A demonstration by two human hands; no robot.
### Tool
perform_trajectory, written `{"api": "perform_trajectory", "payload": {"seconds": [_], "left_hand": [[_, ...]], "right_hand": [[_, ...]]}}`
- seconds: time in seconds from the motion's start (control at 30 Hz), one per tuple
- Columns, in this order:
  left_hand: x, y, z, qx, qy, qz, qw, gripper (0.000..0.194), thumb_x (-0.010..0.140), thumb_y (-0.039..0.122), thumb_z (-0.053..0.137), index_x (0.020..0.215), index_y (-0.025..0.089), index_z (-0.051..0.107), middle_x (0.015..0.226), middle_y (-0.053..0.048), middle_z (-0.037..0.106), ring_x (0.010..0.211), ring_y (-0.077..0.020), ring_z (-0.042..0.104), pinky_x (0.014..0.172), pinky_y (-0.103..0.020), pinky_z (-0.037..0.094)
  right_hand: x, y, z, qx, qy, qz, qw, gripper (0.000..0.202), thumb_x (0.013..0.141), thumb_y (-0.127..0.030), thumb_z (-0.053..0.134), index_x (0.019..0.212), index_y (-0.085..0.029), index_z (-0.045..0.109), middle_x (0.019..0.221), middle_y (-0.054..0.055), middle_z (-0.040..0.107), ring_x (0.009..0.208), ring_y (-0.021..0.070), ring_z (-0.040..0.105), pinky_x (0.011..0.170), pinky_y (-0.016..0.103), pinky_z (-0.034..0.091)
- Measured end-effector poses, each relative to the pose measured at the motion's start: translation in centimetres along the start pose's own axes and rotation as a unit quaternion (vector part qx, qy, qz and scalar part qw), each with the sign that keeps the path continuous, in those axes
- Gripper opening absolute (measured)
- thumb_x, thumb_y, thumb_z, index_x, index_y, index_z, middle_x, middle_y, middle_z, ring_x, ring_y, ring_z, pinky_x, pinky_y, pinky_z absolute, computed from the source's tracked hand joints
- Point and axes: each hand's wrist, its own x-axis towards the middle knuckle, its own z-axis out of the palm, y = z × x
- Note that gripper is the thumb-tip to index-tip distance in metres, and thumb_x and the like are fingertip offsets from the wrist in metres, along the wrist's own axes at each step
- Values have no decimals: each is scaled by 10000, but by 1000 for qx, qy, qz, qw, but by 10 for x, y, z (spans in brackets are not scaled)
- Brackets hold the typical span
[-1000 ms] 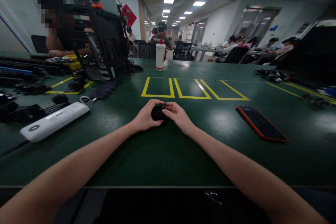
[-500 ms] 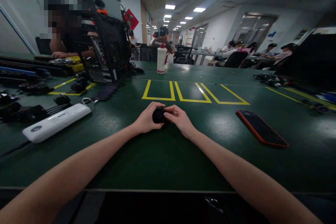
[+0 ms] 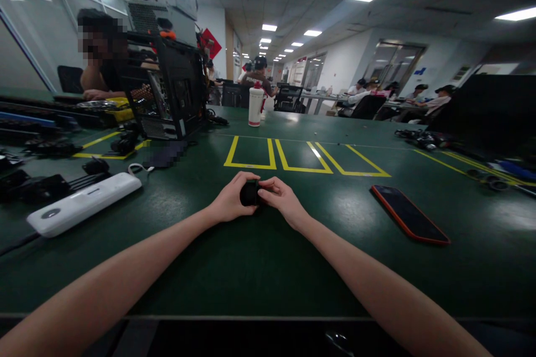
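A small black object [image 3: 249, 193] with a rounded body and a flat rim on its right side is held between both hands above the green table [image 3: 251, 268]; its kind cannot be made out. My left hand [image 3: 231, 199] curls round it from the left, thumb below and fingers above. From the right, my right hand [image 3: 281, 199] pinches its edge with thumb and fingertips. Beyond the hands, yellow tape outlines [image 3: 250, 167] mark the tabletop.
At left lie a white power strip [image 3: 86, 203] and black parts [image 3: 46, 185], with an open computer case [image 3: 167, 86] behind. A white bottle [image 3: 255, 106] stands farther back. An orange-edged phone [image 3: 410, 214] lies at right. A co-worker [image 3: 103, 61] sits at far left.
The camera view has tilted up slightly, so the scene sits lower in the picture. Both hands keep the black object in nearly the same grip.
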Motion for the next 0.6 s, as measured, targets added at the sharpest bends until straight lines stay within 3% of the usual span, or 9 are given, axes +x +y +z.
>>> {"api": "perform_trajectory", "payload": {"seconds": [0.2,0.4,0.6], "left_hand": [[0,0,0,2,0,-2,1000,580,577,163,640,1098,224,393,1070,-43,456,1019,-214,459,889,-377,392],[0,0,-1,-1,-1,-2,1000,596,568,133,630,1104,222,388,1074,-45,448,1026,-211,452,892,-369,391],[-1,0,-1,-1,-1,-1,1000,585,576,162,642,1102,223,393,1080,-43,448,1023,-209,457,890,-370,391]], "right_hand": [[5,5,0,-5,12,17,1000,350,691,-305,591,1019,-210,514,996,43,560,950,164,529,873,371,395],[-1,1,-1,31,-32,-14,999,353,608,-184,665,925,-211,512,991,13,539,934,147,544,871,334,411],[1,0,2,-9,10,-16,1000,209,699,-308,579,873,-205,527,915,11,558,918,143,530,854,341,408]]}}
